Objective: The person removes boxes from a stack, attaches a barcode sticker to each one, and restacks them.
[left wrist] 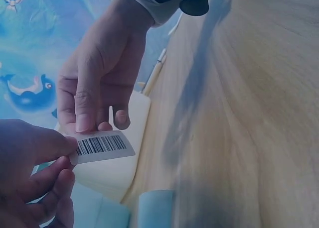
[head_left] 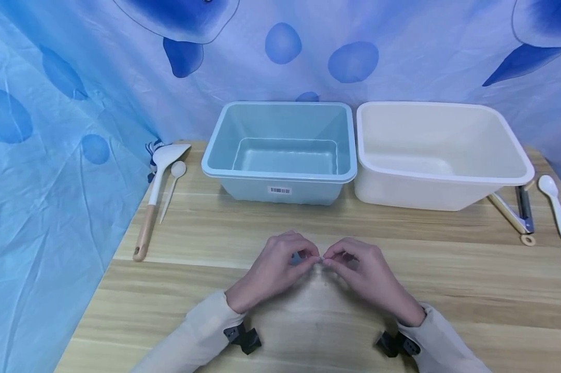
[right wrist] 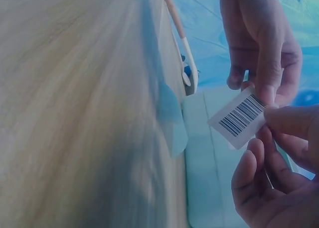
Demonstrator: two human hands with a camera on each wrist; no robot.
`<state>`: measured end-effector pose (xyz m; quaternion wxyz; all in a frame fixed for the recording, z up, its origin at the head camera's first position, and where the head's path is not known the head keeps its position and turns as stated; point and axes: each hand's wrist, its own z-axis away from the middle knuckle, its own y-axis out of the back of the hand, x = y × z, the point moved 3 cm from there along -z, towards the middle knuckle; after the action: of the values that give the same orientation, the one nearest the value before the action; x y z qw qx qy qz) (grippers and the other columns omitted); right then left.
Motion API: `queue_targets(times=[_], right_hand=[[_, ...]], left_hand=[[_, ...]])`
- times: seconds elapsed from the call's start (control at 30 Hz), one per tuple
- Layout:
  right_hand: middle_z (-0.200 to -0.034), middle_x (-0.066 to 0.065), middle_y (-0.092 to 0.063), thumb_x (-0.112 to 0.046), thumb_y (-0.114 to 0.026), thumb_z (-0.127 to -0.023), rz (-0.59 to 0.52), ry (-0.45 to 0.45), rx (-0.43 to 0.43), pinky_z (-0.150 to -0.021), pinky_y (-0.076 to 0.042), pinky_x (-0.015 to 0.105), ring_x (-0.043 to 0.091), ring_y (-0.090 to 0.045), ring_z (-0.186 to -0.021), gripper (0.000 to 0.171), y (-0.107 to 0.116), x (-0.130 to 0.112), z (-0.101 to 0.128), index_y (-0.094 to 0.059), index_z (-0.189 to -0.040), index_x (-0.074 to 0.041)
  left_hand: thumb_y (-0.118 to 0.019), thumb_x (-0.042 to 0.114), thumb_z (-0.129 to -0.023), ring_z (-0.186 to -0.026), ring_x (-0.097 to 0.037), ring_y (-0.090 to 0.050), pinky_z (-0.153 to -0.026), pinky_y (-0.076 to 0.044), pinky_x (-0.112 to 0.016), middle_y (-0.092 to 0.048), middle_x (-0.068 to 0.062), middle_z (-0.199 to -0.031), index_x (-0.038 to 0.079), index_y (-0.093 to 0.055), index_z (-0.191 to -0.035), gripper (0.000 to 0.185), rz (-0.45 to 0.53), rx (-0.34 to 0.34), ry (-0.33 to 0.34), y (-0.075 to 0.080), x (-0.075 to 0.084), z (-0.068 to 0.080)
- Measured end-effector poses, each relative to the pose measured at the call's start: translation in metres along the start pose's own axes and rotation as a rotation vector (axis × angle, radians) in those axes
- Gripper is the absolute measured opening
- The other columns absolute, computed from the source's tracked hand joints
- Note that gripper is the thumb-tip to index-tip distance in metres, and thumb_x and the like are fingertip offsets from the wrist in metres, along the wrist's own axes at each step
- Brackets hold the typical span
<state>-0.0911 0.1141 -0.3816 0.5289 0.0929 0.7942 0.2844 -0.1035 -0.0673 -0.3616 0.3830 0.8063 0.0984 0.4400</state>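
Observation:
Both hands meet over the table, near its middle in the head view. Between them is a small white barcode label (left wrist: 102, 146), its printed face showing in both wrist views. My left hand (head_left: 280, 263) pinches one end between thumb and fingers. The right hand (head_left: 366, 268) has its thumb and fingertips at the other end, also pinching. A light blue piece (right wrist: 172, 123) sits on the table just beyond the hands; in the head view the left hand mostly hides it.
Behind the hands stand a light blue bin (head_left: 280, 192) with a barcode label on its front and a white bin (head_left: 411, 194). A wooden-handled white turner (head_left: 156, 181) and a small spoon (head_left: 170, 189) lie left. Tongs (head_left: 518, 210) and a white spoon (head_left: 557, 210) lie right.

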Motion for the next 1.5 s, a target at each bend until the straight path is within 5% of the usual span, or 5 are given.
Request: queue_targets(times=[0.2, 0.5, 1.13, 1.37, 1.5], right_hand=[[-0.088, 0.003, -0.070, -0.001, -0.072, -0.084, -0.097, -0.073, 0.068, -0.063, -0.056, 0.024, 0.007, -0.064, -0.074, 0.024, 0.009, 0.001, -0.002, -0.068, -0.106, -0.010], [-0.100, 0.014, -0.068, -0.001, -0.068, -0.087, -0.294, -0.257, 0.225, -0.068, -0.056, 0.021, 0.008, -0.065, -0.082, 0.015, 0.018, 0.008, -0.002, -0.067, -0.102, 0.000], [-0.084, -0.020, -0.066, 0.004, -0.069, -0.084, -0.138, -0.287, 0.498, -0.060, -0.052, 0.011, 0.001, -0.063, -0.066, 0.009, 0.056, 0.035, 0.016, -0.068, -0.094, 0.005], [-0.080, -0.023, -0.065, 0.006, -0.068, -0.084, -0.049, -0.280, 0.588, -0.055, -0.051, 0.011, -0.004, -0.064, -0.065, 0.009, 0.081, 0.047, 0.023, -0.069, -0.092, 0.006], [-0.078, -0.023, -0.065, 0.005, -0.070, -0.084, 0.004, -0.301, 0.615, -0.055, -0.050, 0.009, -0.007, -0.063, -0.067, 0.010, 0.092, 0.055, 0.027, -0.069, -0.094, 0.005]], left_hand=[[-0.072, 0.009, -0.086, -0.073, -0.008, -0.062, -0.064, -0.055, -0.027, -0.071, 0.000, -0.080, 0.008, -0.072, -0.084, 0.002, 0.054, 0.130, 0.048, 0.003, -0.003, -0.002], [-0.072, 0.006, -0.084, -0.073, -0.009, -0.061, -0.064, -0.052, -0.021, -0.072, -0.008, -0.085, 0.005, -0.073, -0.092, 0.007, 0.436, 0.269, 0.326, 0.002, -0.013, -0.011], [-0.064, 0.007, -0.090, -0.038, -0.006, -0.034, -0.036, -0.028, -0.021, -0.072, -0.006, -0.103, 0.011, -0.070, -0.112, 0.023, 0.617, 0.030, 0.345, -0.047, -0.004, -0.056], [-0.065, 0.007, -0.090, -0.035, -0.007, -0.031, -0.034, -0.025, -0.021, -0.043, 0.000, -0.049, 0.021, -0.066, -0.122, 0.035, 0.627, -0.040, 0.308, -0.072, 0.007, -0.074], [-0.065, 0.005, -0.089, -0.037, -0.006, -0.033, -0.035, -0.027, -0.020, -0.066, 0.000, -0.074, 0.021, -0.063, -0.126, 0.040, 0.594, -0.066, 0.278, -0.083, 0.013, -0.083]])
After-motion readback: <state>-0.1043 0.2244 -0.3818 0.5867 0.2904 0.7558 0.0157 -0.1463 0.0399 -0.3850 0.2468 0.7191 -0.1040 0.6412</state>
